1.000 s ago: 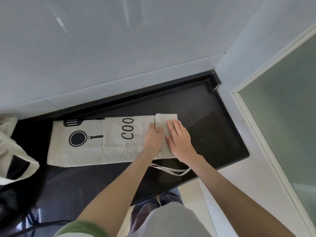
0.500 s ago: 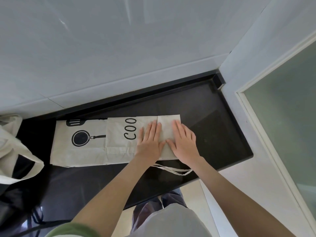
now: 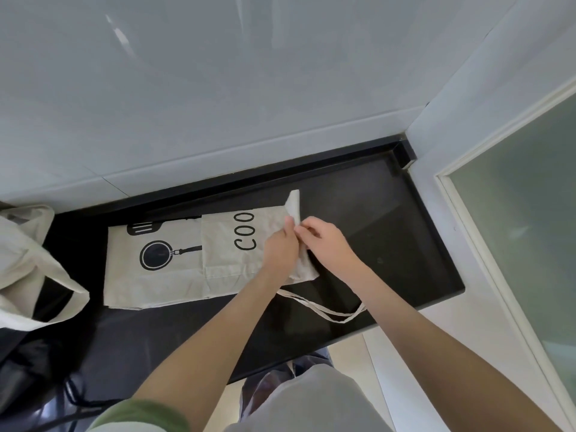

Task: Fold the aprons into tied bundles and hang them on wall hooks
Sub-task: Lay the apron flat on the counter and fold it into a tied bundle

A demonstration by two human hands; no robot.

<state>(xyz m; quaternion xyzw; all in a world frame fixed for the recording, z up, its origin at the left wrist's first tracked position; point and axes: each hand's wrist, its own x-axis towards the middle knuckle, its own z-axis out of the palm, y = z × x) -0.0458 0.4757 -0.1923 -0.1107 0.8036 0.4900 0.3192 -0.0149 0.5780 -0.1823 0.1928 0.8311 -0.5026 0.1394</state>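
Beige apron (image 3: pixel 218 263): right end pinched by left hand (image 3: pixel 279 248), right hand (image 3: pixel 328 242).

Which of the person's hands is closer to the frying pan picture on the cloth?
Left. The left hand grips the folded end of the apron, right of the frying pan print; the right hand pinches that fold farther right.

Two hands (image 3: pixel 280 249) (image 3: pixel 330 243), one apron (image 3: pixel 218 257), perhaps a second apron (image 3: pixel 21 254).
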